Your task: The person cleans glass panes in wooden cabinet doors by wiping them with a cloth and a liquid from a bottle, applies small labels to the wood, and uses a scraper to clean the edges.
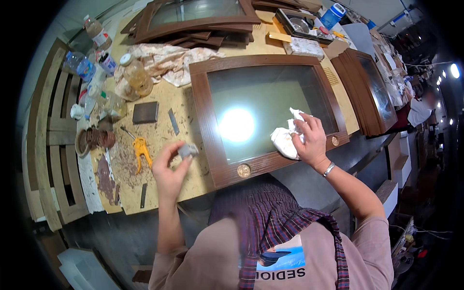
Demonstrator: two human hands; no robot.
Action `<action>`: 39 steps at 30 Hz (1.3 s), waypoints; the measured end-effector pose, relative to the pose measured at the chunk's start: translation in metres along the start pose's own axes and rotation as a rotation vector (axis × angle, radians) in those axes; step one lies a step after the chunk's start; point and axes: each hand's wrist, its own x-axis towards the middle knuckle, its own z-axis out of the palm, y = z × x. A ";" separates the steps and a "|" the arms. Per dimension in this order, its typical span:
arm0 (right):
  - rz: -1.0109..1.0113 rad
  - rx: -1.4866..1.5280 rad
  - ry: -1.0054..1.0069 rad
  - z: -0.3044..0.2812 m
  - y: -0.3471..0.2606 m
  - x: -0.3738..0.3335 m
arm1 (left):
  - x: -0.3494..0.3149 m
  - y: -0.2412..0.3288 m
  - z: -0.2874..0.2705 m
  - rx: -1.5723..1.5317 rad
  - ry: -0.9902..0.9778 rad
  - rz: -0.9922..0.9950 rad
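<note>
A brown wood-framed glass door panel (270,59) lies on the worktable in front of me, with bright light reflected in its glass. My right hand (311,142) grips a crumpled white cloth (285,142), which rests over the glass and the near frame rail. My left hand (170,169) is off the panel's left side, closed on a small grey block (187,150) between thumb and fingers. Two round holes mark the near rail, one (244,170) left of the cloth and one (335,140) right of it.
To the left lie a yellow-handled tool (141,153), a dark square block (145,112) and a flat metal blade (173,122). Bottles and a jar (137,77) stand behind them, beside a stained cloth (159,60). More framed panels are stacked far (198,24) and right (362,92).
</note>
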 end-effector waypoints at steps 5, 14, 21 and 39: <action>0.083 0.002 0.002 -0.003 -0.006 -0.003 | 0.040 0.013 0.022 -0.553 0.091 -0.041; 0.128 0.299 0.237 0.018 -0.019 0.149 | 0.010 0.021 0.116 -0.711 -0.056 -0.130; -0.150 0.276 0.076 0.119 -0.082 0.284 | 0.006 0.013 0.114 -0.786 0.065 -0.128; 0.112 0.920 -0.705 0.198 -0.064 0.319 | 0.006 0.017 0.116 -0.717 0.059 -0.147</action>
